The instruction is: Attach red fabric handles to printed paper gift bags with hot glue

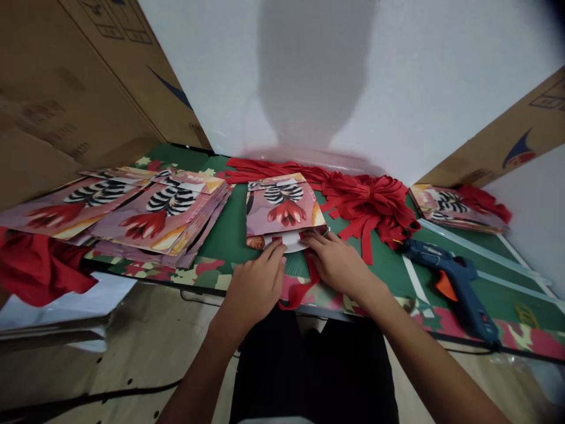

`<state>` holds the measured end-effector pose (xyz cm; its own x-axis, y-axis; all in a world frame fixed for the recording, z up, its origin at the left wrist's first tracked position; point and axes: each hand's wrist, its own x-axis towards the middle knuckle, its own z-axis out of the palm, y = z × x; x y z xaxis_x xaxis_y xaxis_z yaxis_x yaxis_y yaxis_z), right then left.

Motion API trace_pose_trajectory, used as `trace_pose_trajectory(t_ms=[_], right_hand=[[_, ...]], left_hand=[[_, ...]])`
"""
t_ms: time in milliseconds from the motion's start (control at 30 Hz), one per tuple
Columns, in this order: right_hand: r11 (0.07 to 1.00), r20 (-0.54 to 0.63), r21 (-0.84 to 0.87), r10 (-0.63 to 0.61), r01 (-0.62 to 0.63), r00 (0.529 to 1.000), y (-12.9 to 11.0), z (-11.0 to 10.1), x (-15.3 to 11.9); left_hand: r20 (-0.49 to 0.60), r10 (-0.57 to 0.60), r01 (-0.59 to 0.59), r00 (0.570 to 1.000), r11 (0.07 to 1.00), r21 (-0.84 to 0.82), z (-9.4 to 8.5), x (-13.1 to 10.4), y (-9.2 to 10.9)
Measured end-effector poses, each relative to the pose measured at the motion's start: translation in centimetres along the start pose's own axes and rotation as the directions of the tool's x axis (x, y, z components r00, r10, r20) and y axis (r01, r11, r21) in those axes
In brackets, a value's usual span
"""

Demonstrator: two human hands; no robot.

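Bag stacks [168, 215]: outside left hand [258, 280]
Glue gun [459, 282]: outside right hand [338, 259]
Ribbons [368, 197]: beyond both
Bag [285, 203]: mouth facing hands, long axis away
Hands: touching mouth edge, grip unclear

Flat printed packet [286, 206], red ribbon [301, 291] at near edge

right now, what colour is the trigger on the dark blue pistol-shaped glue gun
Orange; the trigger of the glue gun shows best in the head view.
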<state>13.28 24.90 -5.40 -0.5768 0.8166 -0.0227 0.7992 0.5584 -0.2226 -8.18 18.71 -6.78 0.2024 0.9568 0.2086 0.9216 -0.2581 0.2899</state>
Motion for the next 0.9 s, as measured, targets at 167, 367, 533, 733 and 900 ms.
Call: trace_pose_trajectory(t_ms=[167,367,533,733,900], right_hand=[[0.998,0.033,-0.061,-0.001,0.003,0.999,-0.4,-0.6,0.2],[0.995,0.029,-0.093,-0.026,0.029,0.999,-0.1,-0.5,0.5],[0.994,0.003,-0.031,-0.104,0.104,0.995,0.7,0.1,0.8],[0.998,-0.01,-0.003,-0.068,0.067,0.998,0.6,0.0,1.0],[0.999,-0.008,-0.002,-0.042,0.042,0.999,0.3,0.1,1.2]], left_hand=[[-0.447,0.091,-0.157,0.89,0.981,-0.114,0.2,-0.3,-2.0],[-0.465,0.093,-0.151,0.881,0.985,-0.089,2.0,1.2,-4.1],[-0.435,0.124,-0.209,0.892,0.966,-0.153,3.0,1.5,-4.9],[-0.383,0.121,-0.185,0.916,0.973,-0.136,3.0,1.3,-4.8],[-0.372,0.088,-0.141,0.924,0.983,-0.118,3.2,1.4,-4.5]])
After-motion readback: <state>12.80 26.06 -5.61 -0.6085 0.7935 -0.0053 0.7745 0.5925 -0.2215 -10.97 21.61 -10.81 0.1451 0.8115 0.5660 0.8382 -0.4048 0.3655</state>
